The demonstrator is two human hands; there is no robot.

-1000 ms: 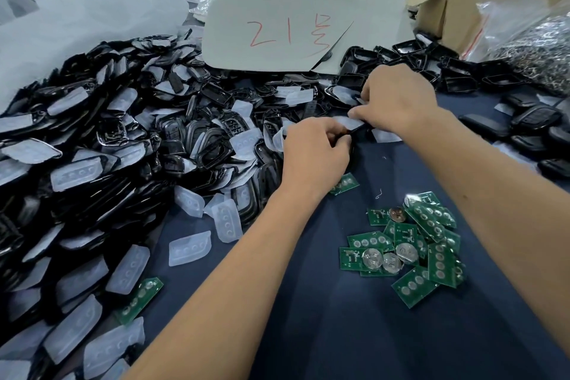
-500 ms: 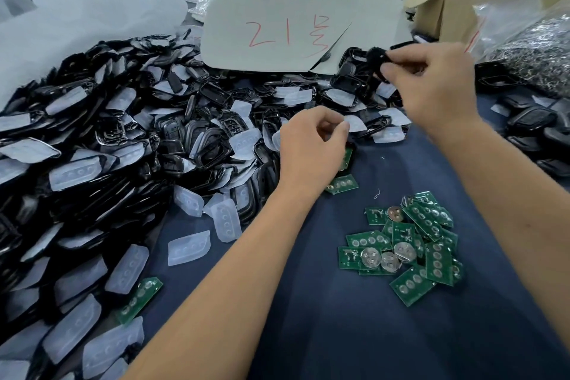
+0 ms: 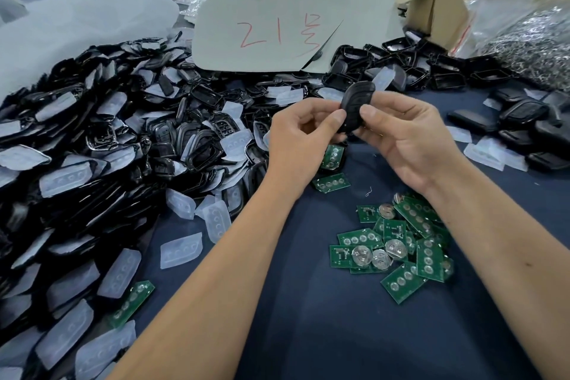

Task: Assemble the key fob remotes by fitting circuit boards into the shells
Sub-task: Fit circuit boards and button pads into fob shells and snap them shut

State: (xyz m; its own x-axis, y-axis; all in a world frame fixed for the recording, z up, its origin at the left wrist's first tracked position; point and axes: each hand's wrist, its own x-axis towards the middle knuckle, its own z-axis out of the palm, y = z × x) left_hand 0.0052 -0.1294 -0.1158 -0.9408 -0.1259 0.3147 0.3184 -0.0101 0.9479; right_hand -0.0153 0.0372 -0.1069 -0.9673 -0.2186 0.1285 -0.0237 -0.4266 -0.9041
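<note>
Both hands up over the table, sharing one black shell. Left hand pinches its left edge, thumb pad on the side of it; right hand pinches the right edge with thumb in front and the other fingers curled behind. So both sets of fingers are clamped on the shell, none spread. The shell stands nearly upright, long axis running top to bottom with a slight lean right, smooth outer face toward the camera; can't tell from here whether a board is already inside. Nearest loose circuit board lies flat just below the shell, almost under the left hand, with a second one a bit nearer the camera. The main board pile sits below and right of the shell, under the right forearm. Heap of shells and clear button pads is off to the shell's left. My read: left hand is the closer one to the loose board, straight down from the shell, so the right would hold while the left picks.
</note>
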